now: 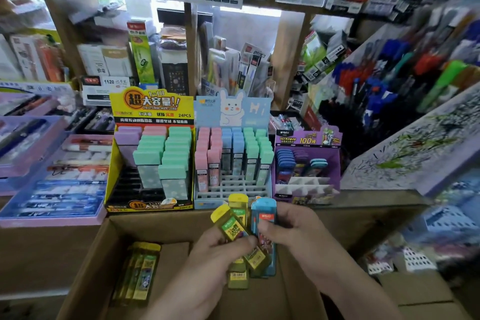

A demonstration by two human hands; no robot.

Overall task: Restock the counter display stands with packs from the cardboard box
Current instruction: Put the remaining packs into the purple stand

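Above the open cardboard box [98,249], my left hand [218,260] grips a fan of slim yellow packs [230,226]. My right hand [288,226] pinches a blue pack [263,212] at the right of that bunch. More yellow packs [137,273] lie in the box's left corner. On the counter behind stand three display stands: a yellow stand [150,112] with green, pink and purple packs, a blue rabbit stand [233,109] with pink, blue and green packs, and a purple stand [307,138] holding a few blue packs with bare slots in front.
Purple trays of pens [52,176] sit on the counter at the left. A sloped pen rack with a scribbled test pad [415,145] rises at the right. Shelves packed with stationery [233,60] fill the back. Another box edge [420,291] lies at the lower right.
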